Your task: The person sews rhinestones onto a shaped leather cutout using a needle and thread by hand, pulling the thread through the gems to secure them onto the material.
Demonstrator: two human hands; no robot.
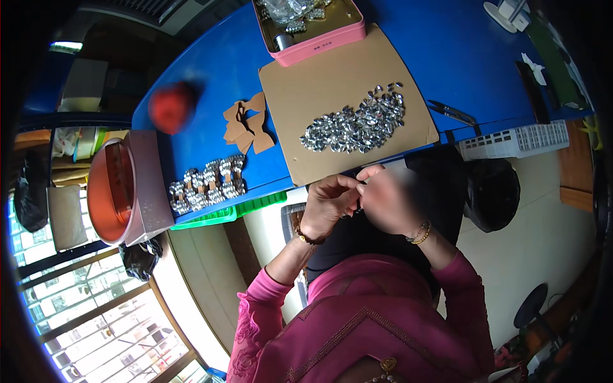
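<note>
My left hand (327, 203) and my right hand (387, 203) meet just below the blue table's front edge, fingertips pinched together on a small piece that I cannot make out. Both wrists wear bead bracelets and pink sleeves. Beyond the hands, a tan cardboard sheet (319, 96) lies on the table with a heap of silver gem pieces (356, 125) on it. To the left sit brown bow-shaped cutouts (246, 122) and a row of bows covered in silver gems (207, 185).
A pink tin (319, 39) with shiny bits stands at the back of the blue table (434, 51). Scissors (452, 112), a red round object (171, 106), a white basket (517, 140), an orange tub (108, 191) and a green tray (230, 214) surround the work spot.
</note>
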